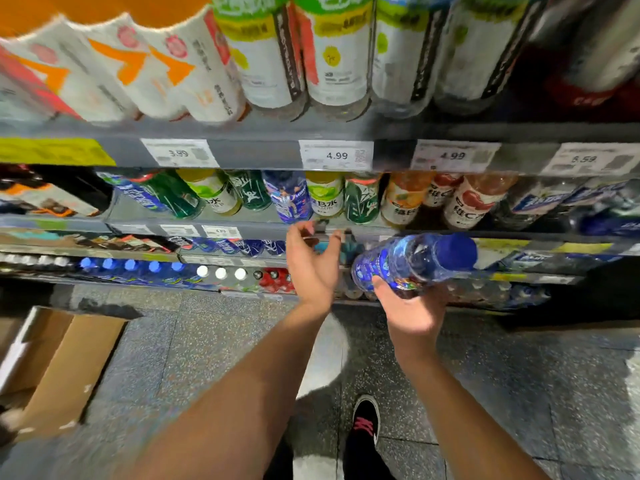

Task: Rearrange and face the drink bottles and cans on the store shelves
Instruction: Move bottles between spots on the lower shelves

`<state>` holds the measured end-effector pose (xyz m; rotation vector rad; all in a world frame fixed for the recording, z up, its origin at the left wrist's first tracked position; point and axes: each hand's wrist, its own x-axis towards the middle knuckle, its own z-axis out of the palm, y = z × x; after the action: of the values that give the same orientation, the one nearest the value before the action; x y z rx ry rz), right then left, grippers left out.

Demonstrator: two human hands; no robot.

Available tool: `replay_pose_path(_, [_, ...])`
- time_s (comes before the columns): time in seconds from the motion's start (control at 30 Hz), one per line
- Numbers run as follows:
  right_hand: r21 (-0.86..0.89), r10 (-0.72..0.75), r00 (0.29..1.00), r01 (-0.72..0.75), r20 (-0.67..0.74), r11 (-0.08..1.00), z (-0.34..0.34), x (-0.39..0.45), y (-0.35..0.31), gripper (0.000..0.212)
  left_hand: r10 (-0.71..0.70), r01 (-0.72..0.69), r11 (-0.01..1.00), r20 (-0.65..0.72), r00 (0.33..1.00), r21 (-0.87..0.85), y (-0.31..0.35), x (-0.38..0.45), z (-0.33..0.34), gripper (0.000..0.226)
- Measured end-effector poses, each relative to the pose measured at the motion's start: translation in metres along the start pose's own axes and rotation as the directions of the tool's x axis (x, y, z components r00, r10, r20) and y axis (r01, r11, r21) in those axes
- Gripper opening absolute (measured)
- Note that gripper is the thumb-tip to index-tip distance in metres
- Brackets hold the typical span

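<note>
My right hand (412, 306) grips a clear bottle with a blue label and blue cap (412, 261), lying on its side in front of the lower shelves, cap pointing right. My left hand (311, 261) hovers just left of it, fingers loosely spread and holding nothing, in front of the middle shelf edge (242, 233). On that middle shelf stand mixed bottles: a blue-labelled one (289, 197), green ones (360, 202), yellow-capped ones (325, 195) and orange and red ones (464, 202). The top shelf carries tall white-labelled bottles (332, 57).
Price tags (336, 155) line the top shelf rail. Lower shelves hold rows of blue-capped (131, 266), white-capped (221, 273) and red bottles (277, 280). An open cardboard box (65, 362) sits on the speckled floor at left. My black shoe (365, 420) is below.
</note>
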<state>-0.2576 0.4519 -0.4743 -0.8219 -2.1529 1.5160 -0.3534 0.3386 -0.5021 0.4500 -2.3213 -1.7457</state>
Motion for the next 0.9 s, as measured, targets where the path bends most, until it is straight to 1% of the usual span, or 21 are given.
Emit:
replay_pose_path(0.07, [-0.033,-0.032,0.997,0.034,0.067,0.999,0.024,-0.016,-0.024,0.067,0.006,-0.003,0.999,0.064,0.998,-0.052,0.007,0.008,-0.038,0.03])
replay_pose_path(0.13, [-0.042,0.015,0.991,-0.01,0.133,0.999,0.05,-0.031,-0.047,0.055,0.027,-0.019,0.999,0.172,0.985,-0.051,0.013,0.016,-0.079,0.029])
replay_pose_path(0.17, [-0.032,0.045,0.981,-0.04,0.191,0.999,0.064,-0.039,-0.059,0.052,0.028,-0.019,0.999,0.246,0.969,-0.039,0.018,0.02,-0.1,0.03])
replay_pose_path(0.23, [-0.001,0.044,0.953,-0.046,0.3,0.999,0.097,-0.056,-0.072,0.046,0.002,0.02,0.999,0.403,0.915,-0.051,0.025,0.028,-0.142,0.038])
replay_pose_path(0.3, [0.006,0.07,0.931,-0.078,0.359,0.997,0.132,-0.074,-0.082,0.047,-0.008,0.032,0.999,0.474,0.881,-0.044,0.027,0.043,-0.183,0.045])
replay_pose_path(0.37, [-0.035,0.052,0.927,-0.041,0.373,0.999,0.172,-0.092,-0.096,0.056,-0.02,0.04,0.999,0.481,0.876,-0.032,0.02,0.064,-0.22,0.054])
replay_pose_path(0.4, [-0.033,0.031,0.927,-0.02,0.373,0.999,0.192,-0.1,-0.1,0.059,-0.043,0.066,0.997,0.476,0.879,-0.032,0.015,0.076,-0.235,0.058])
replay_pose_path(0.5, [-0.085,-0.022,0.91,0.063,0.414,0.994,0.254,-0.127,-0.11,0.065,-0.114,0.13,0.991,0.419,0.901,-0.011,-0.006,0.111,-0.275,0.062])
replay_pose_path(0.53, [-0.073,-0.037,0.889,0.079,0.456,0.994,0.271,-0.135,-0.115,0.071,-0.142,0.158,0.987,0.388,0.911,-0.01,-0.015,0.123,-0.288,0.059])
replay_pose_path(0.6, [0.012,-0.042,0.828,0.042,0.559,0.999,0.299,-0.15,-0.126,0.078,-0.188,0.187,0.982,0.269,0.945,0.031,-0.035,0.149,-0.316,0.055])
replay_pose_path(0.67, [0.025,-0.037,0.745,0.027,0.666,0.999,0.32,-0.16,-0.133,0.073,-0.205,0.194,0.978,0.183,0.961,0.077,-0.051,0.171,-0.343,0.057])
replay_pose_path(0.7, [-0.011,-0.013,0.755,0.027,0.655,1.0,0.33,-0.163,-0.133,0.071,-0.206,0.194,0.977,0.158,0.966,0.087,-0.057,0.182,-0.354,0.058])
replay_pose_path(0.73, [-0.008,0.014,0.787,-0.012,0.616,1.0,0.338,-0.163,-0.134,0.067,-0.209,0.201,0.977,0.134,0.969,0.075,-0.061,0.19,-0.362,0.059])
replay_pose_path(0.77, [-0.017,0.034,0.853,-0.03,0.521,0.999,0.345,-0.161,-0.131,0.061,-0.206,0.202,0.978,0.106,0.973,0.047,-0.062,0.198,-0.368,0.057])
replay_pose_path(0.8, [0.006,0.069,0.906,-0.078,0.417,0.997,0.347,-0.156,-0.135,0.054,-0.193,0.192,0.981,0.074,0.978,0.015,-0.062,0.205,-0.372,0.055])
replay_pose_path(0.83, [-0.005,0.069,0.947,-0.071,0.315,0.997,0.349,-0.148,-0.131,0.047,-0.176,0.176,0.984,0.046,0.983,-0.003,-0.062,0.212,-0.374,0.054])
replay_pose_path(0.87, [-0.004,0.073,0.972,-0.074,0.224,0.997,0.348,-0.14,-0.133,0.041,-0.16,0.161,0.987,0.03,0.987,-0.022,-0.062,0.219,-0.374,0.055])
replay_pose_path(0.9, [-0.037,0.045,0.987,-0.039,0.152,0.999,0.348,-0.131,-0.132,0.037,-0.145,0.146,0.989,0.018,0.989,-0.037,-0.064,0.226,-0.374,0.057])
